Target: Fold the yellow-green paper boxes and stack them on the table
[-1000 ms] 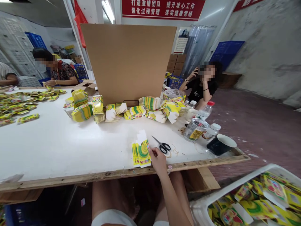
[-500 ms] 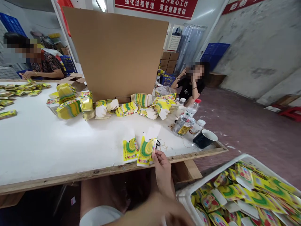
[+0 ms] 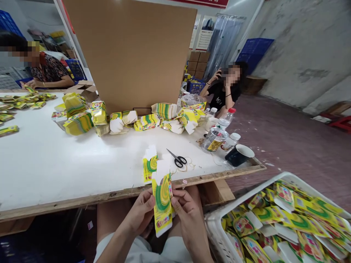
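A flat yellow-and-green printed carton (image 3: 162, 204) with white end flaps is held upright over my lap, just off the table's front edge. My left hand (image 3: 143, 210) grips its left side, fingers behind and thumb near the edge. On its right side my right hand (image 3: 186, 212) pinches the edge between thumb and fingers. Just beyond, a small stack of flat cartons (image 3: 149, 165) lies on the white table (image 3: 68, 164). Black-handled scissors (image 3: 179, 160) lie to the right of that stack, among loose rubber bands.
A white basket (image 3: 214, 226) full of cartons stands at the lower right. Bundled cartons (image 3: 79, 122) line the table's back before a large cardboard sheet (image 3: 131, 54). A dark mug (image 3: 238, 156), a clear jar (image 3: 215, 140) and bottles stand at the right. Two people sit beyond.
My right hand has lifted the carton off the table and drawn it toward me. My left hand has come from the lower right to its left side. The scissors are now uncovered.
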`<state>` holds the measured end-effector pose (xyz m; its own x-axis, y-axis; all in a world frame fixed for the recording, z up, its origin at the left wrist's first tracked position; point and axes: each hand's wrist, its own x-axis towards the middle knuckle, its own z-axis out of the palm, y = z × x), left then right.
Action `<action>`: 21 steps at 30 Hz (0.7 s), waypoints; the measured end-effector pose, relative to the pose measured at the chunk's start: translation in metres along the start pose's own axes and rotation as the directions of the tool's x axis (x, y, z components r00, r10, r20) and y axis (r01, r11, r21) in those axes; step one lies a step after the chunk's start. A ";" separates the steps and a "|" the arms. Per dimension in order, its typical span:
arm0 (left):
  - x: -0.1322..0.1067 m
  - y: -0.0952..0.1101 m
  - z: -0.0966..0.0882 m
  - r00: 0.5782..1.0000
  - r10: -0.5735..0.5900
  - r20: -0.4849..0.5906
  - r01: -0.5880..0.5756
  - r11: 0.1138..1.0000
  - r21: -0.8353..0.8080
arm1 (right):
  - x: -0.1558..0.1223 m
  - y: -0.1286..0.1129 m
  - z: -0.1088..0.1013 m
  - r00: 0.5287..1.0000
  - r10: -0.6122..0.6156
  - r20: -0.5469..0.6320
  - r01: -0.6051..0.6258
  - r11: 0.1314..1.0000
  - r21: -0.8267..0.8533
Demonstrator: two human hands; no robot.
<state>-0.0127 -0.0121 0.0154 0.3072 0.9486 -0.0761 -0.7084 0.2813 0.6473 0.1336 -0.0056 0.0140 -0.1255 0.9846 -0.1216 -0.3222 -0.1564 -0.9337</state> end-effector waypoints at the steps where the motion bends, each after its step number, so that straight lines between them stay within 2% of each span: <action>1: 0.000 0.000 0.000 1.000 -0.002 0.003 0.002 1.000 0.002 | -0.001 -0.001 0.000 1.000 -0.014 -0.011 0.014 1.000 -0.014; 3: 0.001 0.001 0.000 1.000 0.009 -0.021 -0.009 0.999 0.032 | -0.002 -0.003 -0.001 0.999 -0.040 -0.027 0.038 0.997 -0.062; 6: 0.005 -0.002 0.000 0.992 0.063 -0.113 -0.051 0.992 0.112 | -0.005 -0.005 0.001 0.999 -0.039 -0.020 0.035 0.987 -0.157; 9: 0.009 -0.008 0.001 0.972 0.121 -0.201 -0.083 0.978 0.191 | -0.006 -0.003 0.002 0.999 -0.030 -0.038 0.020 0.969 -0.245; 13: 0.009 -0.010 0.005 0.944 0.211 -0.255 -0.115 0.932 0.345 | -0.006 0.003 0.000 0.992 -0.091 -0.090 0.056 0.939 -0.339; 16: 0.003 -0.005 0.007 0.937 0.267 -0.225 -0.143 0.882 0.448 | -0.003 0.002 -0.006 0.990 -0.136 -0.040 0.112 0.922 -0.371; 19: -0.003 0.002 0.006 0.961 0.241 -0.132 -0.146 0.854 0.499 | 0.000 -0.004 -0.016 0.974 -0.211 0.080 0.226 0.909 -0.351; 21: -0.004 0.006 0.004 0.978 0.192 -0.078 -0.128 0.857 0.499 | 0.003 -0.010 -0.023 0.963 -0.200 0.179 0.251 0.909 -0.332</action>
<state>-0.0154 -0.0153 0.0228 0.1149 0.9933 -0.0094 -0.3292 0.0471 0.9431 0.1581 0.0007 0.0150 -0.2241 0.9659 0.1300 -0.0132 0.1304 -0.9914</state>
